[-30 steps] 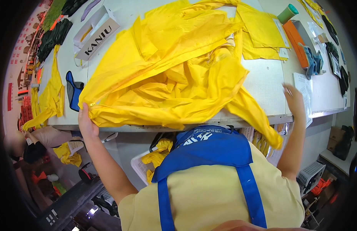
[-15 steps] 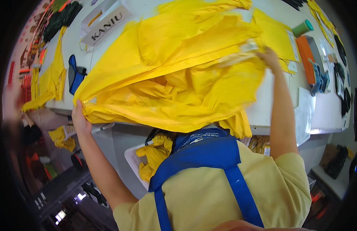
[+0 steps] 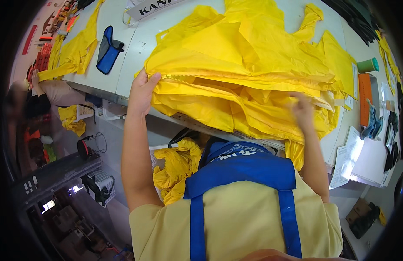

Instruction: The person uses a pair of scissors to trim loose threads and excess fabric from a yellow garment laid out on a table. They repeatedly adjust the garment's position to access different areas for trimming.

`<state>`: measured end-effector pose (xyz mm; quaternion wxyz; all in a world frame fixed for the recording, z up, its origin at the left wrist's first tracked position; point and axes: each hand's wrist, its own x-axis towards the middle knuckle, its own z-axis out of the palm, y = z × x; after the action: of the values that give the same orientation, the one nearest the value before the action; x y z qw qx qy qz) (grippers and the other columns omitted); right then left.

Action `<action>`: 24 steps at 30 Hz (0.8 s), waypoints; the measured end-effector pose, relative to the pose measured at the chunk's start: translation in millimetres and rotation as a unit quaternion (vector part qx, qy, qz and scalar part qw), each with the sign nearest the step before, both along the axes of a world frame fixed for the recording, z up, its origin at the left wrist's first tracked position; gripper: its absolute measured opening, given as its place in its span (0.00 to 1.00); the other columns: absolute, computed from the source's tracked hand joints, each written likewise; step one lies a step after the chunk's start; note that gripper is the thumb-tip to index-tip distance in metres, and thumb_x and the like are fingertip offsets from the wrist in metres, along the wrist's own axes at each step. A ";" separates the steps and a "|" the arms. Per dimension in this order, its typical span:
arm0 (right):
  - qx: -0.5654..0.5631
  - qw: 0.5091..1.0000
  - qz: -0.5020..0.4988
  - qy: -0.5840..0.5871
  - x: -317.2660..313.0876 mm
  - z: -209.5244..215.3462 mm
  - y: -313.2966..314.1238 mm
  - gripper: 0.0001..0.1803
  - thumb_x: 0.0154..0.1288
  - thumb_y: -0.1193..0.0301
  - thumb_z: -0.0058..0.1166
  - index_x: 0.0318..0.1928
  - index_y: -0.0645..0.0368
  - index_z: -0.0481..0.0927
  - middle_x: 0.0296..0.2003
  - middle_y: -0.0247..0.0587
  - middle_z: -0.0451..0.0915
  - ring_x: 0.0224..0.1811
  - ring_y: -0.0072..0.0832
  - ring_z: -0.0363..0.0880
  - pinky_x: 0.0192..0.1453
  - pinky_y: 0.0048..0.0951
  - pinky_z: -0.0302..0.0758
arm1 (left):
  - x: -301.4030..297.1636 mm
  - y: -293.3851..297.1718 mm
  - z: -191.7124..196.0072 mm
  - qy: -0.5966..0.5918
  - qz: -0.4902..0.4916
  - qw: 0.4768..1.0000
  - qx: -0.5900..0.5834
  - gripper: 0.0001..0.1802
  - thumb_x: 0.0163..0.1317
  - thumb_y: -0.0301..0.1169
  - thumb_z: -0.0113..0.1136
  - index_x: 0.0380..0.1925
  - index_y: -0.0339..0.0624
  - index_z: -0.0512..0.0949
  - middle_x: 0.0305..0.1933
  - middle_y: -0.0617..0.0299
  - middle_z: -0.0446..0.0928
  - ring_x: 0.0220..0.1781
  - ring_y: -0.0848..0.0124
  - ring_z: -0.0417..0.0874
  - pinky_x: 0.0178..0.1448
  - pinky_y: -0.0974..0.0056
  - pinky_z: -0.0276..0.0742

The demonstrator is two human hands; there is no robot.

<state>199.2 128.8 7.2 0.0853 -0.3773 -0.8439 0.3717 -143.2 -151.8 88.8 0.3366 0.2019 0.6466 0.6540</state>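
A large yellow zippered garment [image 3: 210,52], thin and shiny, lies spread over the table's front edge. Its zipper [image 3: 201,85] runs left to right, parted along most of its length, with folded yellow fabric showing inside. At the left end of the zipper, my left hand [image 3: 142,92] pinches the garment's edge between thumb and fingers. My right hand [image 3: 302,111] is over the right part of the opening, smeared by motion, so its fingers cannot be made out. A pale strip [image 3: 325,103] shows at the garment's right end.
The white table [image 3: 132,56] carries a blue-and-grey pouch [image 3: 108,52], a green roll [image 3: 368,65], an orange box [image 3: 365,98] and paper sheets [image 3: 346,156]. Below its edge, a bin holds crumpled yellow fabric [image 3: 177,163]. Another person's arm [image 3: 38,89] is at far left.
My right hand has left the garment's far right end and come nearer over the opening, which looks narrower. My left hand keeps its hold at the zipper's end. The whole view has shifted.
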 end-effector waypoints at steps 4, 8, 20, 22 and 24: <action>0.121 0.969 0.199 0.086 -55.8 -6.5 -73.3 0.14 0.50 0.67 0.63 0.40 0.51 0.79 0.32 0.37 0.78 0.30 0.33 0.79 0.32 0.32 0.76 | 2.5 -1.8 6.2 0.003 -0.003 1.000 0.007 0.21 0.67 0.27 0.50 0.59 0.33 0.65 0.57 0.59 0.72 0.56 0.73 0.73 0.61 0.68 0.67; 0.109 0.939 0.319 0.073 -48.4 -8.1 -71.5 0.10 0.46 0.74 0.59 0.33 0.51 0.78 0.28 0.35 0.78 0.29 0.37 0.78 0.30 0.33 0.75 | 3.7 -8.3 3.7 -0.010 0.009 1.000 0.004 0.21 0.68 0.28 0.49 0.59 0.33 0.65 0.57 0.58 0.72 0.56 0.72 0.73 0.61 0.67 0.67; -0.115 0.967 0.215 0.072 -180.5 105.9 -114.4 0.17 0.63 0.60 0.55 0.31 0.65 0.78 0.20 0.38 0.76 0.24 0.21 0.73 0.29 0.25 0.70 | 70.4 14.1 47.4 0.334 -0.035 0.938 -0.088 0.19 0.70 0.38 0.46 0.50 0.33 0.70 0.30 0.48 0.76 0.31 0.59 0.78 0.38 0.63 0.72; -0.120 0.959 0.237 0.096 -175.3 107.1 -109.6 0.17 0.62 0.60 0.55 0.31 0.64 0.79 0.19 0.39 0.76 0.23 0.22 0.74 0.29 0.26 0.71 | 72.6 18.3 50.5 0.380 -0.052 0.915 -0.127 0.19 0.69 0.38 0.47 0.50 0.33 0.70 0.27 0.47 0.76 0.29 0.56 0.78 0.35 0.61 0.72; -0.105 0.958 0.236 0.124 -168.5 106.1 -104.1 0.16 0.61 0.61 0.54 0.31 0.64 0.79 0.19 0.41 0.77 0.22 0.25 0.75 0.29 0.28 0.71 | 75.7 24.5 55.1 0.417 -0.063 0.893 -0.156 0.19 0.69 0.38 0.47 0.50 0.32 0.70 0.26 0.46 0.75 0.27 0.53 0.78 0.33 0.60 0.72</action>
<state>30.7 24.7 113.3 0.0591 -0.1254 -0.8479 0.5117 -67.5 -127.3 143.9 0.1039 0.4408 0.8073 0.3783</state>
